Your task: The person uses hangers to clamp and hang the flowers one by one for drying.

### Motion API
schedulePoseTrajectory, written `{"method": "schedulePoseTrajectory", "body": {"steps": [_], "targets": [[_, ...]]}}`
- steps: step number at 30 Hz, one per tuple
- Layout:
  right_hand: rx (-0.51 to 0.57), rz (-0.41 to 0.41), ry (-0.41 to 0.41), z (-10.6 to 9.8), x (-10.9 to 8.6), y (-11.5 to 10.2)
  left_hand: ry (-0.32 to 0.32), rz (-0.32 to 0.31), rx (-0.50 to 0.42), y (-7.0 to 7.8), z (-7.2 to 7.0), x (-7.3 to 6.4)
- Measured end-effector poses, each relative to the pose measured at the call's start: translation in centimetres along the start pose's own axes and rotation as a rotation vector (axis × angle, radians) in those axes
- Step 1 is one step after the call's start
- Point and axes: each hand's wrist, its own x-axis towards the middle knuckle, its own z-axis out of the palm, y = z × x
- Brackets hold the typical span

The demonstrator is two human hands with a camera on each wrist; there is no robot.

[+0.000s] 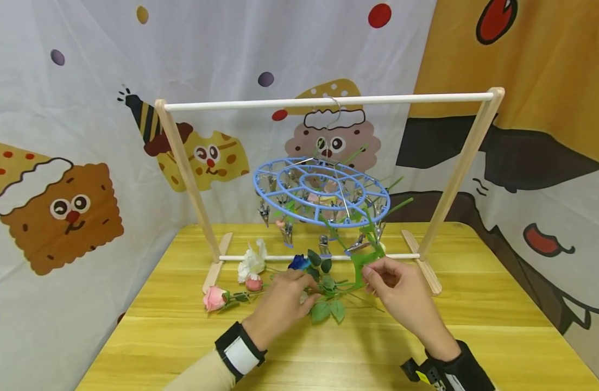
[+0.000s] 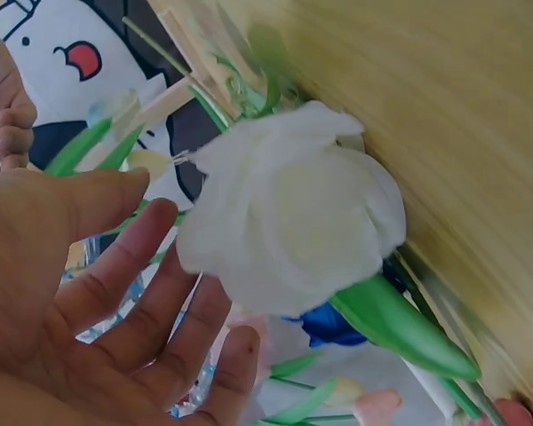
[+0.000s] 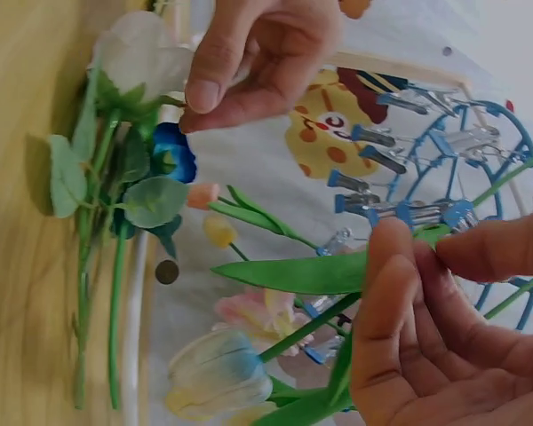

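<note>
Beside a white rose, my left hand hovers low over the table, its fingers loosely extended with the tips close to the petals. In the head view this hand overlaps the leafy stems lying there. A blue rose is next to the white one. My right hand pinches a long green tulip leaf between thumb and fingers, under the hanger's right side. Close by hangs a white, blue and yellow tulip. Above both hands, a round blue clip hanger is tilted down towards the right front.
The hanger hooks onto a white rod of a wooden stand. Metal clips dangle from its rings, several flowers among them. A pink rose and a white flower lie left on the wooden table.
</note>
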Motion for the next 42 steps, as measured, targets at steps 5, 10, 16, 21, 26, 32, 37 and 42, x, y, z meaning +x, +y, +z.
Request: {"method": "schedulePoseTrajectory", "body": {"steps": [5,10,16,21,26,32,37,42], "targets": [[-0.045,0.021,-0.127,0.7,-0.3,0.4,-0.055,0.016,0.083,0.5,0.9,0.5],[-0.091,0.013,-0.265,1.8,0.0,0.9,-0.093,0.039,0.187,0.8,1.6,1.0],[-0.136,-0.025,-0.397,3.0,0.7,2.0,-0.163,0.020,0.257,1.0,2.2,1.5],[-0.172,0.018,-0.478,3.8,1.0,3.3,-0.173,0.012,0.286,1.4,2.2,1.5],[-0.213,0.030,-0.485,4.3,1.0,3.7,-0.153,0.019,0.282,1.4,2.5,1.4],[-0.279,0.011,-0.432,4.6,0.8,3.7,-0.133,0.035,0.269,1.1,2.4,1.2],[-0.305,0.038,-0.393,4.7,0.8,3.6,-0.102,0.066,0.272,0.9,2.0,0.9],[-0.335,0.068,-0.360,4.8,0.8,3.6,-0.074,0.088,0.252,0.7,1.4,0.6]]}}
